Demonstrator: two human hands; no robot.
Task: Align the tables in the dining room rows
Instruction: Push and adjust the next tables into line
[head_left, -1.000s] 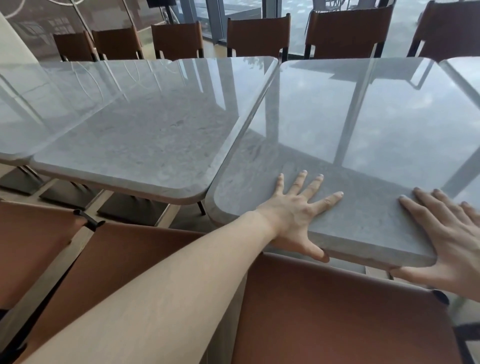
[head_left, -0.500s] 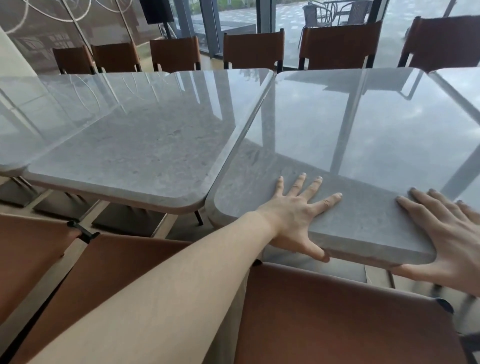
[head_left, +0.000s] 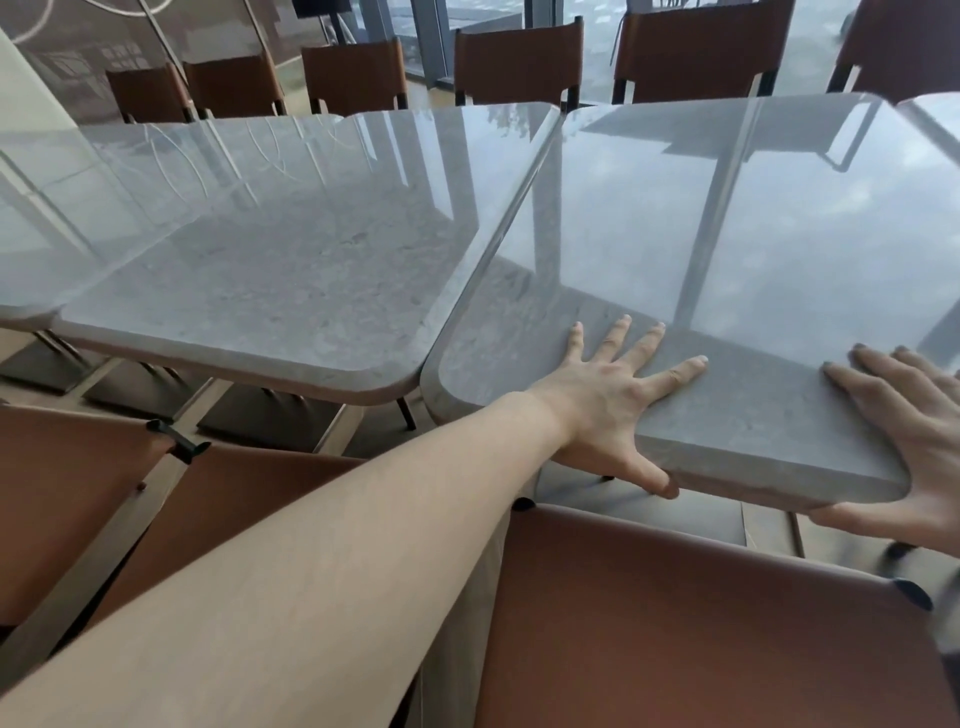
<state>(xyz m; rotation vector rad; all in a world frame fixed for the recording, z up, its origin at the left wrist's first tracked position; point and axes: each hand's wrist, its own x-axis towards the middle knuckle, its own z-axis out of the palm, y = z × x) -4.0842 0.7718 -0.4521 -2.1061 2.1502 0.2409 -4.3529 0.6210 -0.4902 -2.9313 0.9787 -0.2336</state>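
Brown leather, stiff on its frame, makes up the chair back (head_left: 675, 623) nearest the camera, and the person leans over it to reach the table (head_left: 727, 249) just beyond. Its grey stone top is thick and polished; I judge it heavy, rigid and slick, something that slides on its base rather than lifts.

On the near edge the left hand (head_left: 608, 405) lies flat, its fingers (head_left: 675, 371) spread wide on top and the thumb hooked under the lip. At the near right corner, the right hand (head_left: 914, 441) does the same, fingers apart on the surface and thumb beneath, so both hands clamp the slab between palm and thumb. That edge grip looks right to me: flat palms alone would likely slip on the gloss.

To the left, the neighbouring table (head_left: 291, 270) sits just beside this one, with a narrow seam that widens toward the near corners, and the near edges are not level. More tables continue left, and a row of brown chairs (head_left: 514, 62) stands on the far side against the window.
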